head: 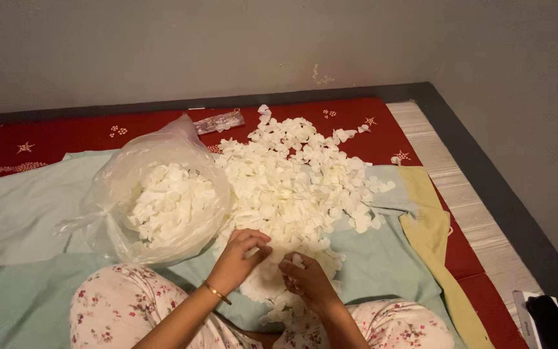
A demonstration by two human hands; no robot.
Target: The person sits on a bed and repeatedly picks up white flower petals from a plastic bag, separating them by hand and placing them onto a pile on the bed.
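A: Nearest the camera?
B: Knees in floral trousers point(108, 310), person sitting on the floor. Then the hands.

A: Hands?
B: Left hand point(239, 258), gold bangle point(216, 292) on the wrist, fingers curled, tips pinching at white petals. Right hand point(307, 279) half closed around a few petals; exact grip I can't tell.

A: Where are the petals?
B: Big loose pile of white petals point(292, 181) on a pale green cloth point(20, 213), straight ahead, its near edge under both hands.

A: Around it?
B: Clear plastic bag point(163, 200) full of petals just left of the pile, touching it. Yellow cloth point(431, 232) at right, red starred mat point(66, 136) beneath, grey wall point(227, 45) behind.
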